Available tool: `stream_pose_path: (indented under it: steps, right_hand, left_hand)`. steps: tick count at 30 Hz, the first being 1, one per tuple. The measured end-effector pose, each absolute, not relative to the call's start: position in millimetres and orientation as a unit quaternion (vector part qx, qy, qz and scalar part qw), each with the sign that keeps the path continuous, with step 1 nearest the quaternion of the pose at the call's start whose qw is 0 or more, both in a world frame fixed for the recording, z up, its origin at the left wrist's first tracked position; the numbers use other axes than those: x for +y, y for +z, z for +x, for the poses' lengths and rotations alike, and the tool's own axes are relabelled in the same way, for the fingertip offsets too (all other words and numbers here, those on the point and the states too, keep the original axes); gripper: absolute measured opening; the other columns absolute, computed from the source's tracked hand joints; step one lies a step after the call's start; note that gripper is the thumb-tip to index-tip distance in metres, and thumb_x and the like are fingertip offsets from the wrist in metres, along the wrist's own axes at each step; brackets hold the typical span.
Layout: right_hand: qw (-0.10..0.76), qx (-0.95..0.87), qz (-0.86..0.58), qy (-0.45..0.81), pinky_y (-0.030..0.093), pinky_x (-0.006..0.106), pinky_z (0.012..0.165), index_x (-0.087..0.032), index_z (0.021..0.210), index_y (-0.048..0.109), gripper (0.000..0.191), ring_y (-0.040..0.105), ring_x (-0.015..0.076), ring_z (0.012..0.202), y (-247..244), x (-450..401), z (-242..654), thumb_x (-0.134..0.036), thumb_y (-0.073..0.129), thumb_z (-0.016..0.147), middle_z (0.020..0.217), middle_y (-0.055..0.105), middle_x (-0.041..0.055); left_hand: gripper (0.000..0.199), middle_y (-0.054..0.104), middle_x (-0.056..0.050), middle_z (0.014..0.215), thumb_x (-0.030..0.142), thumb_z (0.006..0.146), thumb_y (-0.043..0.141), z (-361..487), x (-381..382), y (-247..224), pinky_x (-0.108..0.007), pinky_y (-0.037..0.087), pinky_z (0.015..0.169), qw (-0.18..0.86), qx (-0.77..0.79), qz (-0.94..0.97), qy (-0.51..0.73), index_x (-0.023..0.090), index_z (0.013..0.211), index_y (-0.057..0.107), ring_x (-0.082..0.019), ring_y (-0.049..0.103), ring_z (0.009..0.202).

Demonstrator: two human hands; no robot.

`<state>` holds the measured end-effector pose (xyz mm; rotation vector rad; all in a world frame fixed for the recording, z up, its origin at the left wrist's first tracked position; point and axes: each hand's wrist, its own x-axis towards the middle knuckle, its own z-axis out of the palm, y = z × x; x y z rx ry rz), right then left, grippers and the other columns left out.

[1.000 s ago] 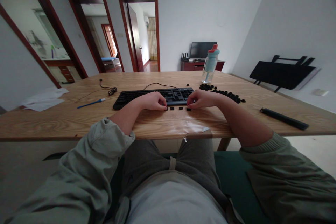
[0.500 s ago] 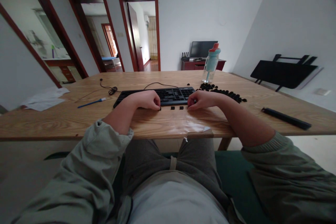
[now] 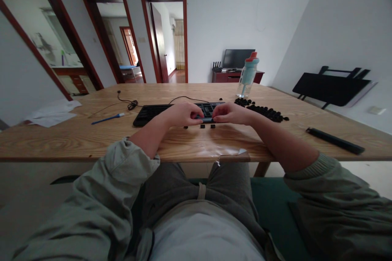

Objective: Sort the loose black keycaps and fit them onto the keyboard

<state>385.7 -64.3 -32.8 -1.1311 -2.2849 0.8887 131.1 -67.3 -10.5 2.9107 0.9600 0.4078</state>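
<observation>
A black keyboard [image 3: 149,115] lies on the wooden table, and part of its key area shows bare without caps. Over its right half, my left hand [image 3: 185,114] has thumb and fingers bent together near the front edge. Close beside it on the right, my right hand [image 3: 230,113] is pinched at the keyboard. Whatever either hand holds is too small or hidden to name. Three small black keycaps sit in front of the keyboard, one of them [image 3: 202,126] between the other two. A pile of black keycaps [image 3: 266,113] lies to the right of my right hand.
Behind the keycap pile stands a clear bottle [image 3: 247,76] with a red lid. A blue brush [image 3: 108,119], a coiled cable [image 3: 132,105] and white paper [image 3: 53,113] lie at the left. A long black strip [image 3: 335,140] rests at the right.
My left hand has moved right and up from the small keycap at the table onto the keyboard. My right hand has shifted slightly left and up, so the two hands are closer together.
</observation>
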Motion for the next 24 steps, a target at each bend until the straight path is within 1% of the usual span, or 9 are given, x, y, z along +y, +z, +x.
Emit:
stream_pose_path:
  steps: [4, 9, 12, 15, 17, 20, 22, 24]
  right_hand:
    - [0.249, -0.812, -0.406, 0.338, 0.044, 0.029, 0.069, -0.015, 0.088, 0.069, 0.030, 0.057, 0.0151, 0.072, -33, -66, 380, -0.041, 0.065, 0.073, 0.081, 0.069, 0.0042]
    - [0.270, -0.808, -0.407, 0.330, 0.042, 0.028, 0.067, -0.015, 0.088, 0.070, 0.027, 0.054, 0.0139, 0.068, -36, -62, 386, -0.036, 0.063, 0.072, 0.078, 0.068, 0.0035]
    - [0.273, -0.807, -0.413, 0.322, 0.043, 0.028, 0.066, -0.015, 0.088, 0.070, 0.027, 0.055, 0.0141, 0.069, -41, -58, 388, -0.036, 0.064, 0.072, 0.077, 0.068, 0.0031]
    - [0.274, -0.819, -0.422, 0.277, 0.042, 0.027, 0.064, -0.015, 0.091, 0.070, 0.029, 0.055, 0.0141, 0.069, -40, -59, 384, -0.036, 0.063, 0.073, 0.077, 0.068, 0.0031]
    - [0.251, -0.842, -0.427, 0.216, 0.041, 0.026, 0.062, -0.014, 0.090, 0.072, 0.027, 0.054, 0.0134, 0.066, -34, -64, 376, -0.033, 0.062, 0.075, 0.075, 0.067, 0.0027]
    - [0.178, -0.881, -0.419, 0.130, 0.037, 0.025, 0.059, -0.016, 0.089, 0.074, 0.022, 0.051, 0.0122, 0.062, -22, -75, 353, -0.028, 0.061, 0.077, 0.073, 0.068, 0.0018]
    - [0.138, -0.902, -0.393, 0.113, 0.037, 0.025, 0.059, -0.018, 0.091, 0.075, 0.021, 0.053, 0.0124, 0.062, -16, -80, 333, -0.024, 0.061, 0.077, 0.076, 0.071, 0.0024]
    - [0.125, -0.919, -0.360, 0.104, 0.037, 0.025, 0.060, -0.017, 0.091, 0.076, 0.022, 0.054, 0.0131, 0.063, -14, -83, 313, -0.021, 0.060, 0.077, 0.080, 0.073, 0.0037]
  left_hand:
    - [0.024, 0.069, -0.003, 0.082, 0.031, 0.079, 0.061, 127, -67, -10, -0.024, 0.040, 0.067, 0.032, 0.330, 0.935, 0.128, 0.020, 0.094, 0.076, -0.014, 0.057, 0.072]
    - [0.029, 0.070, 0.001, 0.079, 0.032, 0.071, 0.065, 105, -61, -6, -0.024, 0.038, 0.059, 0.117, 0.410, 0.904, 0.009, 0.022, 0.094, 0.077, -0.014, 0.058, 0.066]
    - [0.029, 0.072, 0.000, 0.082, 0.033, 0.070, 0.065, 100, -60, -6, -0.023, 0.038, 0.058, 0.116, 0.437, 0.892, -0.009, 0.022, 0.094, 0.078, -0.014, 0.059, 0.066]
    - [0.026, 0.073, 0.000, 0.081, 0.032, 0.071, 0.065, 101, -60, -7, -0.023, 0.038, 0.058, 0.108, 0.445, 0.889, -0.012, 0.021, 0.091, 0.078, -0.014, 0.059, 0.066]
    - [0.024, 0.073, 0.000, 0.081, 0.033, 0.072, 0.065, 102, -60, -6, -0.023, 0.039, 0.060, 0.110, 0.451, 0.886, -0.017, 0.021, 0.088, 0.078, -0.014, 0.059, 0.067]
    - [0.024, 0.074, 0.000, 0.081, 0.034, 0.072, 0.065, 99, -58, -6, -0.023, 0.039, 0.060, 0.117, 0.463, 0.878, -0.028, 0.021, 0.088, 0.078, -0.014, 0.059, 0.066]
    - [0.026, 0.074, -0.001, 0.081, 0.035, 0.072, 0.065, 97, -56, -6, -0.023, 0.039, 0.059, 0.118, 0.465, 0.877, -0.031, 0.021, 0.089, 0.078, -0.014, 0.059, 0.066]
    - [0.028, 0.074, 0.000, 0.081, 0.036, 0.072, 0.064, 95, -56, -6, -0.023, 0.038, 0.059, 0.121, 0.462, 0.878, -0.029, 0.021, 0.091, 0.078, -0.014, 0.060, 0.067]
